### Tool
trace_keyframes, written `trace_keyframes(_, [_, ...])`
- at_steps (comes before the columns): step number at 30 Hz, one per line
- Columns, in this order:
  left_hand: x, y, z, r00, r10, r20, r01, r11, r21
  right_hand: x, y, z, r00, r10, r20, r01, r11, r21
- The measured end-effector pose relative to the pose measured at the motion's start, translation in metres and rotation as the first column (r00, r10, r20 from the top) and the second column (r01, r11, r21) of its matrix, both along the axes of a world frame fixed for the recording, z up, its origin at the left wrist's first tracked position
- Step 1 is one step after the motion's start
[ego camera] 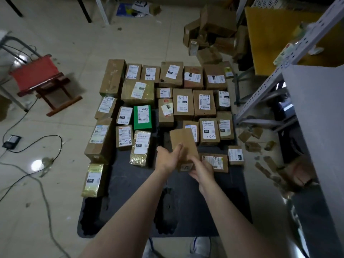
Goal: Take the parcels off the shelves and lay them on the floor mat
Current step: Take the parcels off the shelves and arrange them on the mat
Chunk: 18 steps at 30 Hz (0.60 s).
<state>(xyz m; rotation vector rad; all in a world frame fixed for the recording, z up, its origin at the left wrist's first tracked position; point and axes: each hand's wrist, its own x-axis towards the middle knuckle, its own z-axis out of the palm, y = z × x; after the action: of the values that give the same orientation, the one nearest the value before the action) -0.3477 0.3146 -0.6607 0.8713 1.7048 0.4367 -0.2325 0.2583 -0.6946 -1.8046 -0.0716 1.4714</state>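
Leftmost, a red stool (37,75) is noted on the tiled floor (130,43). A black adapter (11,141) and loose cables (61,144) are seen lying near it.

A dark mat (186,211) is spread mid-frame. Its far part is covered by rows of parcels (183,104), packed side by side with labels up. A gold parcel (93,190) is set at the mat's left edge. A green parcel (142,125) is placed among the brown ones.

One box (183,142) is held over the mat, just in front of the rows, tilted, plain brown face up. The left hand (167,159) is laid against its left side, fingers fairly straight, thumb raised. The right hand (202,171) is curled round its near end, where a small label is seen. Both hands are slightly blurred.

Behind the rows, to the right, a heap (210,34) of brown cartons is piled on the floor. Cardboard scraps (252,146) are scattered just right of the mat. A grey shelf rack (268,82) is stood at the far right, and a yellow board (270,34) is seen behind it.
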Motion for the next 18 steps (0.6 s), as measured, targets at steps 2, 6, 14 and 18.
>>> trace_keyframes(2, [-0.004, 0.008, -0.032, 1.0, 0.02, -0.02, -0.02, 1.0, -0.015, -0.001, 0.008, -0.04, 0.969, -0.163, -0.183, 0.151, 0.985, -0.079])
trace_keyframes(6, [-0.013, 0.025, -0.089, 0.999, 0.033, -0.012, -0.034, 0.998, -0.047, -0.002, 0.02, -0.125, 0.902, -0.317, -0.293, 0.277, 0.945, -0.171])
trace_keyframes(14, [-0.014, 0.036, -0.201, 0.992, -0.107, -0.074, 0.101, 0.992, -0.078, 0.009, 0.031, -0.273, 0.725, -0.551, -0.414, 0.462, 0.834, -0.302])
trace_keyframes(18, [-0.002, 0.03, -0.242, 0.994, -0.106, -0.037, 0.101, 0.988, -0.118, 0.02, 0.03, -0.321, 0.618, -0.604, -0.503, 0.534, 0.792, -0.296])
